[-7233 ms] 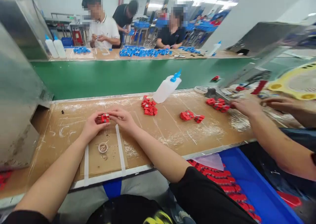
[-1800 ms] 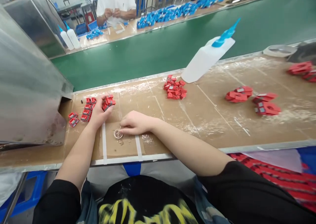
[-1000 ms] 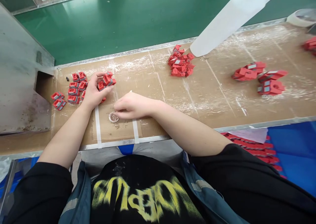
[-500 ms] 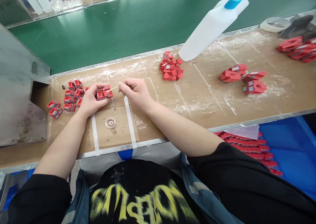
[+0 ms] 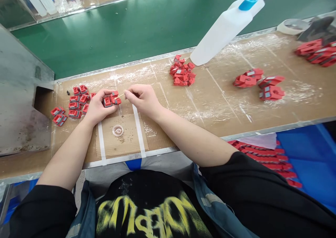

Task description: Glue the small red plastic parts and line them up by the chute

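My left hand (image 5: 97, 106) is closed round a few small red parts (image 5: 110, 100) with grey faces, held just above the brown bench. My right hand (image 5: 143, 97) pinches a thin stick (image 5: 122, 95) whose tip reaches the held parts. Below both hands a small clear dish (image 5: 118, 130) sits on a taped cardboard pad (image 5: 123, 140). Several more red parts (image 5: 75, 103) lie in rows left of my left hand.
A white squeeze bottle with a blue nozzle (image 5: 225, 24) leans at the bench's back edge. Heaps of red parts (image 5: 182, 74) lie mid-bench, with more (image 5: 258, 84) to the right. A metal housing (image 5: 23, 101) stands left. A green conveyor (image 5: 131, 24) runs behind. A blue bin (image 5: 304, 161) sits lower right.
My right hand lifted from the clear dish and brought the thin stick up to the red parts in my left hand. The view tilted down and steadied.
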Tool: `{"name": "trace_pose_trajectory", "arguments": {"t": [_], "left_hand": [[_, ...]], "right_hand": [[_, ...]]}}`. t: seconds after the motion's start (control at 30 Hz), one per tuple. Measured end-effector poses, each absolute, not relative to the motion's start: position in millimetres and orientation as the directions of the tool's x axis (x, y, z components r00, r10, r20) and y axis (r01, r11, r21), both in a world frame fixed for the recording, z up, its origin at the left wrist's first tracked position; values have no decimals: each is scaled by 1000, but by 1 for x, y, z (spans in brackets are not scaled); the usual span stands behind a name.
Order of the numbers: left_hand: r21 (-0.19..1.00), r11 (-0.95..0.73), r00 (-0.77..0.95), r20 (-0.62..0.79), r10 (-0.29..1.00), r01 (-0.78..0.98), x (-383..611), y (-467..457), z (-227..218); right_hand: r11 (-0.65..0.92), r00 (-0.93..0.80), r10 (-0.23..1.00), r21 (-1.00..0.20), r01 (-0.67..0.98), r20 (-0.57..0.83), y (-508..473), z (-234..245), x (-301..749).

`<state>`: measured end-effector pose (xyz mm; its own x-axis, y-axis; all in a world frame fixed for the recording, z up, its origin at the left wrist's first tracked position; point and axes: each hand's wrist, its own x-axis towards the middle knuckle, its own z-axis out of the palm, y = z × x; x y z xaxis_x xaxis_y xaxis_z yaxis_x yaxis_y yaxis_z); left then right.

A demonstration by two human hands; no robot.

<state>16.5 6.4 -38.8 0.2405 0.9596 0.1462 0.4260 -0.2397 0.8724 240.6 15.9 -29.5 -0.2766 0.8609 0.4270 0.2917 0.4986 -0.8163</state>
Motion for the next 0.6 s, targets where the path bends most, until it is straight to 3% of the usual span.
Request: {"name": "trace_pose_trajectory", "arguments": {"t": [0.3, 0.37, 0.47, 0.53, 0.6], "left_hand": [[844, -263, 227, 173, 959, 468, 19, 4, -36], [846, -264, 216, 181, 959, 463, 18, 5, -37], [858, -272, 214, 195, 957, 437, 17, 6, -38], [853, -280, 208, 206, 956, 441, 17, 6, -37], [841, -285, 205, 212, 956, 461, 16, 6, -36]], "right_hand": [[543, -271, 837, -784, 301, 476, 16, -23, 248], [610, -399, 768, -762, 218, 501, 11, -21, 249], [705, -733, 533, -700, 110, 422, -4, -18, 244], [757, -850, 424, -638, 144, 311, -14, -16, 237], [786, -881, 414, -579, 219, 229, -16, -13, 234]]}}
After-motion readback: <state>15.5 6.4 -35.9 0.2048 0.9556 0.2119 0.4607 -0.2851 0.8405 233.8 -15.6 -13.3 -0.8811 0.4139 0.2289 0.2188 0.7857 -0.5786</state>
